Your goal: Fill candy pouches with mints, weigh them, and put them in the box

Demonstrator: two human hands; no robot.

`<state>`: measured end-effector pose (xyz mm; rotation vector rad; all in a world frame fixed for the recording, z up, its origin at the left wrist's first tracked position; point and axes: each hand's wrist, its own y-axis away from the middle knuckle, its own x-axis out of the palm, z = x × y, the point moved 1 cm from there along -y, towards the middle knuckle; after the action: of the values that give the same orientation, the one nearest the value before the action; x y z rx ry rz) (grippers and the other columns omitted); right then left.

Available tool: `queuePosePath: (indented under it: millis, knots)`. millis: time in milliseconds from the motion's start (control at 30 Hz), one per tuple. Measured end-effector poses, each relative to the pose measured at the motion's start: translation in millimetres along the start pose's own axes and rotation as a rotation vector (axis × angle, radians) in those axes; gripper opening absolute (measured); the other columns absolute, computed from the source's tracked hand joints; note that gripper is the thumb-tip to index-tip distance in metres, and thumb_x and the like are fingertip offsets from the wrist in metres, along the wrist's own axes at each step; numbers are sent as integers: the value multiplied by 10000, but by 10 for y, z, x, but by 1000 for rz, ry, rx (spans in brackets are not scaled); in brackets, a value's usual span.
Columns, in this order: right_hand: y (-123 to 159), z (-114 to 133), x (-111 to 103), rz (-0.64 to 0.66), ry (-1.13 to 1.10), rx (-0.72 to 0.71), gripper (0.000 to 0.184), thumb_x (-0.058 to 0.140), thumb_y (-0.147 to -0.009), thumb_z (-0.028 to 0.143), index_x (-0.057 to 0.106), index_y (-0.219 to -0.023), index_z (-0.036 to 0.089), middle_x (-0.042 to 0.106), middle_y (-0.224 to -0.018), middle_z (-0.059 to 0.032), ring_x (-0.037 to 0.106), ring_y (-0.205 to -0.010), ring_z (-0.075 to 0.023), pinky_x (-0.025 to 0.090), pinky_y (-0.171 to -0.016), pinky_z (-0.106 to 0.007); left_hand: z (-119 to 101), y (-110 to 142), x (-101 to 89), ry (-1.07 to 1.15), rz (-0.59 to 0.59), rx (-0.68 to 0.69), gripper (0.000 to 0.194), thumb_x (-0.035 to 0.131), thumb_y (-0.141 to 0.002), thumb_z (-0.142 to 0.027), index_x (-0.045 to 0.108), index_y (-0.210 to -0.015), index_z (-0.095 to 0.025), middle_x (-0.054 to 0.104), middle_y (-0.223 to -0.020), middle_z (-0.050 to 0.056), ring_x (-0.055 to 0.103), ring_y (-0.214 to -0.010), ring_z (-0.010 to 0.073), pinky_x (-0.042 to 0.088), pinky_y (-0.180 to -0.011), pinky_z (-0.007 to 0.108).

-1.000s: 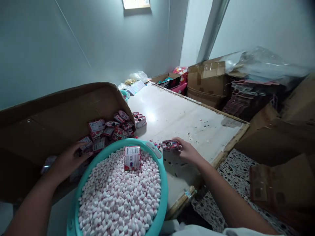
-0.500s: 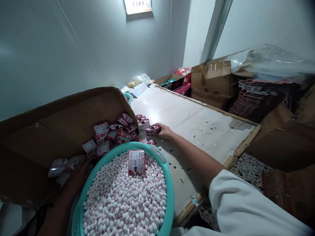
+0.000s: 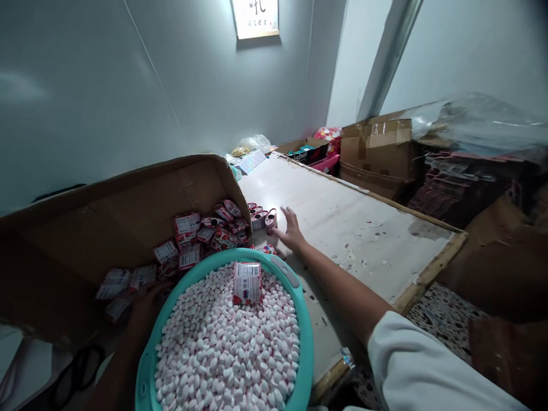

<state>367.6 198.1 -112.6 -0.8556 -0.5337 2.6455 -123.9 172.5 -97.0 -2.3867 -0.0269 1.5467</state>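
My right hand [image 3: 293, 229] is over the white table, its fingers spread and nothing gripped. Just left of its fingertips stands a small red-and-white printed pack [image 3: 270, 221] with a dark round hole in its top. More packs of this kind [image 3: 257, 219] stand beside it, against the cardboard box. My left hand [image 3: 148, 299] is low in the shadowed box, close to the printed packs; its fingers are too dark to make out. Between my arms, a turquoise basin [image 3: 307, 342] holds white-pink tablet candies [image 3: 226, 342]. One printed pack [image 3: 247, 282] lies on the candies.
The tipped cardboard box [image 3: 128, 197] on the left holds several loose packs [image 3: 188, 222]. Black scissors [image 3: 79, 371] lie at lower left. The table [image 3: 325, 200] has a wooden edge. Cartons [image 3: 377, 148] and stacked flat card [image 3: 454, 182] under plastic film stand at right.
My right hand has let go of the pack and opened, moving slightly right of it. That pack now stands by the others. My view has shifted slightly; the left hand remains in the box.
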Motion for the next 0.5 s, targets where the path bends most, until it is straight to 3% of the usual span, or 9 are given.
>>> queuePosePath:
  millis: [67,133,267,400,500]
  knots:
    - [-197,-91,-4,50,-32,18,905,722,-782,400,307,-1572,248,430,-1525,-168,437,-1411,-342,431,-1099,-533,11,47,7,23,-34,-20,470,527,-720,-506,769,-961,-183,685,-1101,148,670,-1071,339,559,-989,479]
    - [-328,-129,35,113,-55,10,983,793,-697,388,348,-1560,231,538,-1430,-155,538,-1315,-329,472,-1058,-488,-2,87,8,41,-57,-29,496,517,-736,-520,777,-980,-174,674,-1120,151,668,-1074,323,555,-1001,474]
    - [-310,-68,174,146,-67,-20,951,838,-627,376,467,-1483,194,585,-1399,-153,561,-1280,-336,459,-1068,-467,-52,126,9,41,-91,-27,450,516,-770,-491,785,-976,-194,678,-1111,133,672,-1036,287,569,-977,450]
    - [-181,27,285,160,-49,-42,958,819,-672,348,393,-1525,251,622,-1386,-94,608,-1214,-285,494,-1009,-409,-98,148,-11,15,-93,-5,412,555,-753,-459,794,-975,-207,675,-1106,128,664,-1035,306,560,-971,471]
    - [-160,46,315,131,16,-4,934,772,-723,314,348,-1551,232,632,-1355,-118,603,-1189,-297,482,-990,-426,-146,172,-68,-11,-84,8,394,565,-765,-443,797,-990,-217,668,-1110,121,656,-1031,302,552,-961,460]
